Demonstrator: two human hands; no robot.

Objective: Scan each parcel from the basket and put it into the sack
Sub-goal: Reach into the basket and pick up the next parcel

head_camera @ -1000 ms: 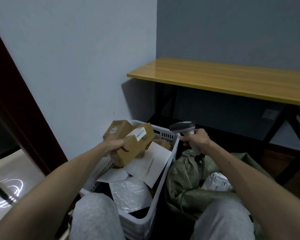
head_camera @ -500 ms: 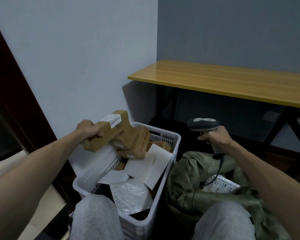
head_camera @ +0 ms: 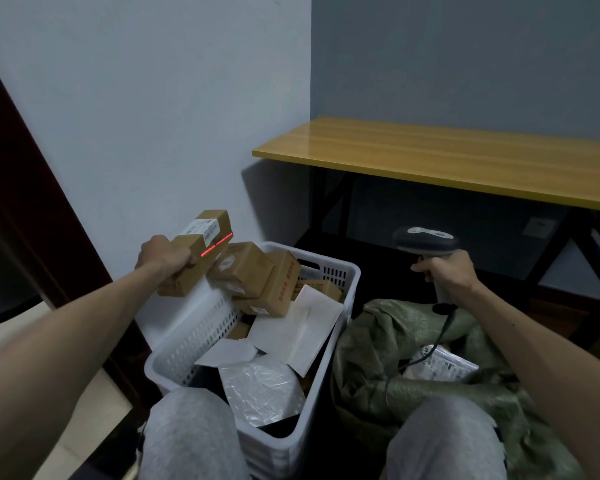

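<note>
Nearest the camera, two knees in grey trousers framed the work area. Between and beyond them stood the white perforated plastic basket (head_camera: pixel 201 337), with a crinkled white poly mailer (head_camera: pixel 260 389) at its near end, flat white envelopes (head_camera: pixel 302 323) further in, and stacked brown cardboard boxes (head_camera: pixel 253 271) at its far end. Beside it on the right lay the green woven sack (head_camera: pixel 371 344), its mouth slumped open, with one white labelled bag (head_camera: pixel 444 367) already inside.

The left hand (head_camera: pixel 165 256) was clenched round the lower end of a long brown cardboard parcel (head_camera: pixel 191 244), held tilted above the far left corner of the basket with its white label (head_camera: pixel 201 230) upward. A red scan line (head_camera: pixel 217 244) crossed the parcel's side just below that label. The right hand (head_camera: pixel 445 271) was wrapped round the grip of a grey handheld barcode scanner (head_camera: pixel 425 239) above the sack, its black cable (head_camera: pixel 440 334) trailing down.

Assessment: scanning was in progress on this parcel, and the beam appeared slightly off the barcode. The parcel looked stiff and light enough for one hand. Its cardboard should give a fair grip. It is best held by the end or long edges, leaving the label uncovered.

A yellow wooden table (head_camera: pixel 447 157) on black legs stood against the far wall.
</note>
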